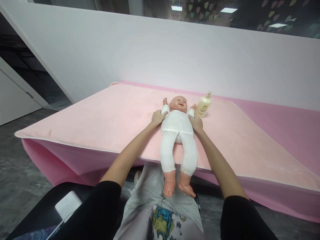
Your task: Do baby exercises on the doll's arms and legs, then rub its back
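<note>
A baby doll [177, 122] with a white cloth body lies on its back on the pink towel [100, 116]. Its bare feet hang past the table's front edge, over my lap. My left hand [159, 117] is closed around the doll's arm on the left of the picture, thumb on the white sleeve. On the other side, my right hand [196, 123] grips the doll's other arm in the same way. Just beyond my right hand stands a pale yellow pump bottle [203, 106], upright, near the doll's raised hand.
A pink cloth [282, 130] covers the table under the towel. Behind it rises a white wall panel [175, 53] with dark glass above. At lower left, a white box-like device [68, 204] with a cable rests on a black seat [47, 206].
</note>
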Tool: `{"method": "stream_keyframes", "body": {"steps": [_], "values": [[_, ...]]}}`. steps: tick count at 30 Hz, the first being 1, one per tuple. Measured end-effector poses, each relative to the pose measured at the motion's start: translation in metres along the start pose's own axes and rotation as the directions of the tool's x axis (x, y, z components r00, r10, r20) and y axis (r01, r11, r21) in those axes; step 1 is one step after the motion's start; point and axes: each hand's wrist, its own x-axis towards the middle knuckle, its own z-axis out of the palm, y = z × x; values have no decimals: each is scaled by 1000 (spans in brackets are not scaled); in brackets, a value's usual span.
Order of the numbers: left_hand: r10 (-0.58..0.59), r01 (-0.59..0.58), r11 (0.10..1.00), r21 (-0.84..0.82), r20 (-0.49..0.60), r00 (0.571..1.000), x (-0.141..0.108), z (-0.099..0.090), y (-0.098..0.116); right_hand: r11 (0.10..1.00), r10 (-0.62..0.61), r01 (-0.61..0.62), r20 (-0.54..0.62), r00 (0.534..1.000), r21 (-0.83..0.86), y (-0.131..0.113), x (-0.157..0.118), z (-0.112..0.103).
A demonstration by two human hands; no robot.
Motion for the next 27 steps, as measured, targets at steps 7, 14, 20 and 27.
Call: {"method": "stream_keyframes", "body": {"steps": [7, 14, 20, 27], "values": [[-64, 140, 925, -353, 218, 974, -4, -12, 1, 957, 51, -92, 150, 987, 277, 7, -1, -12], [64, 277, 788, -550, 521, 851, -4, -34, -2, 846, 62, -226, 332, 941, 483, 5, -5, -31], [55, 173, 835, -523, 392, 918, -4, -30, -9, 765, 18, -211, 307, 951, 609, 6, -6, -30], [41, 150, 868, -473, 370, 928, -2, -32, -11, 777, 11, -162, 244, 970, 608, 1, -8, -30]]}}
